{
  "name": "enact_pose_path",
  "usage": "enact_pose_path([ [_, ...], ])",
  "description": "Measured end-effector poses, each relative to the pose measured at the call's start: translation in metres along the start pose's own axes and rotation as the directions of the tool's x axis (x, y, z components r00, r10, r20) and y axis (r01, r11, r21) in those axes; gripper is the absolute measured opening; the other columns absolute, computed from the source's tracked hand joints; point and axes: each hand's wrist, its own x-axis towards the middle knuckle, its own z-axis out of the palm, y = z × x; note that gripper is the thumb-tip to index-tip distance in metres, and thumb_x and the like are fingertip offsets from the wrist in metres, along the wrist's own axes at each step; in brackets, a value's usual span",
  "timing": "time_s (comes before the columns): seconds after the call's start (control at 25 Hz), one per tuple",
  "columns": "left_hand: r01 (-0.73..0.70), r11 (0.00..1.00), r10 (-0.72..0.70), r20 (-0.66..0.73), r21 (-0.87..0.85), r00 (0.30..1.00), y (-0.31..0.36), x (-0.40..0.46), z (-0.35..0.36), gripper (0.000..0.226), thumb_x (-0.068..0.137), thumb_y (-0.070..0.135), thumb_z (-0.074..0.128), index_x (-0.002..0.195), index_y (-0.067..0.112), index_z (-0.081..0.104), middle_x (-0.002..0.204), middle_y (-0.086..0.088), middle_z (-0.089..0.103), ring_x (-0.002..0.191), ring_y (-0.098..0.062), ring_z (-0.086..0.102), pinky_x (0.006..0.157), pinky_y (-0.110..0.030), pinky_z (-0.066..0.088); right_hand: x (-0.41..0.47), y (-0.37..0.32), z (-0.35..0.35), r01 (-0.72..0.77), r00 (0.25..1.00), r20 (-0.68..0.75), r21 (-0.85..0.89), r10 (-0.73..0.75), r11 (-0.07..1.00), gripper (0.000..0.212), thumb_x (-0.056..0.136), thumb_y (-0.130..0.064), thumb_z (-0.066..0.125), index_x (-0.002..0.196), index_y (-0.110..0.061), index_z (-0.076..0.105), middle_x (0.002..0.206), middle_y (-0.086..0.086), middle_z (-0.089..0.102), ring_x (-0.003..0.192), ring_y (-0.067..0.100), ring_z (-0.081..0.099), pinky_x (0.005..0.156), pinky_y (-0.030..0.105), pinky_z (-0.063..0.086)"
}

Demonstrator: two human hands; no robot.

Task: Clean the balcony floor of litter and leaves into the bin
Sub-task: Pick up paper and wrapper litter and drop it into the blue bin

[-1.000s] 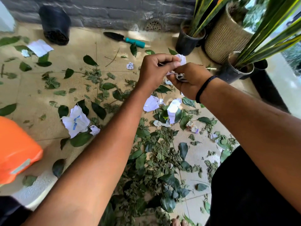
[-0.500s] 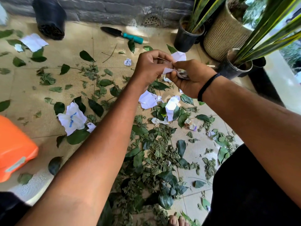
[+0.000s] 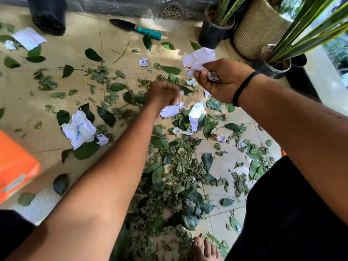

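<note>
My right hand grips a bunch of crumpled white paper scraps above the tiled floor. My left hand is blurred, lower and to the left, with fingers curled; whether it holds anything is unclear. Below it lie white paper scraps and another folded piece. A crumpled white wrapper with blue print lies at the left. Green leaves are strewn thickly over the floor. An orange bin sits at the left edge.
A trowel with a teal handle lies near the back wall. A black pot lies tipped at the back left. Potted plants crowd the back right. A white sheet lies far left. My bare toes show at the bottom.
My left hand has let go of the paper bunch and dropped down and left toward the scraps on the floor. My right hand still holds the bunch.
</note>
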Motion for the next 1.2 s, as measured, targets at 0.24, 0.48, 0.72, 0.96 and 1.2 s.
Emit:
enact_pose_path([
  [0.24,-0.027,0.624,0.113,-0.056,0.781,0.992,-0.096,-0.044,0.028,0.028,0.082,0.017,0.082,0.104,0.008,0.066,0.098,-0.007,0.069,0.089,-0.023,0.066,0.067,-0.032,0.051,0.003,0.006,0.009,0.043,0.999,-0.005,-0.077,-0.044,0.996,0.019,0.102,0.001,0.045,0.118,0.008,0.054,0.087,0.02,0.065,0.043,0.011,0.06,0.045,0.014,0.049],
  [0.48,-0.073,0.52,0.187,-0.03,0.851,0.982,-0.114,-0.034,0.011,0.018,0.087,0.012,0.072,0.102,0.019,0.065,0.103,-0.005,0.072,0.095,-0.025,0.063,0.08,-0.041,0.055,0.002,0.008,0.003,0.125,0.989,-0.049,-0.259,-0.142,0.958,0.005,0.096,0.005,0.057,0.099,0.006,0.06,0.093,0.025,0.067,0.055,0.018,0.062,0.046,0.016,0.049],
  [0.72,-0.076,0.795,0.003,0.122,0.602,0.993,-0.05,-0.008,0.016,0.019,0.082,0.013,0.078,0.1,0.019,0.075,0.095,-0.003,0.076,0.089,-0.02,0.07,0.077,-0.028,0.054,-0.003,0.005,0.003,0.163,0.976,-0.093,-0.286,-0.196,0.944,0.017,0.095,0.005,0.058,0.111,0.01,0.059,0.099,0.027,0.067,0.061,0.024,0.064,0.046,0.019,0.051],
  [0.96,0.031,0.963,-0.143,0.407,0.269,0.902,0.076,-0.008,-0.024,0.011,0.088,0.003,0.071,0.098,0.008,0.073,0.087,-0.009,0.076,0.071,-0.018,0.073,0.053,-0.025,0.057,-0.001,-0.014,-0.004,0.271,0.88,-0.318,-0.271,-0.352,0.924,0.027,0.094,0.005,0.058,0.12,0.002,0.057,0.102,0.026,0.067,0.049,0.024,0.07,0.043,0.024,0.052],
  [1.2,-0.125,0.981,0.046,0.45,0.149,0.892,0.121,-0.016,-0.04,0.005,0.091,0.004,0.068,0.094,0.008,0.067,0.074,-0.004,0.071,0.063,-0.019,0.071,0.05,-0.023,0.057,0.0,-0.002,0.004,0.271,0.901,-0.204,-0.425,-0.383,0.863,0.027,0.092,0.003,0.061,0.119,0.002,0.062,0.094,0.018,0.069,0.057,0.016,0.068,0.05,0.025,0.055],
])
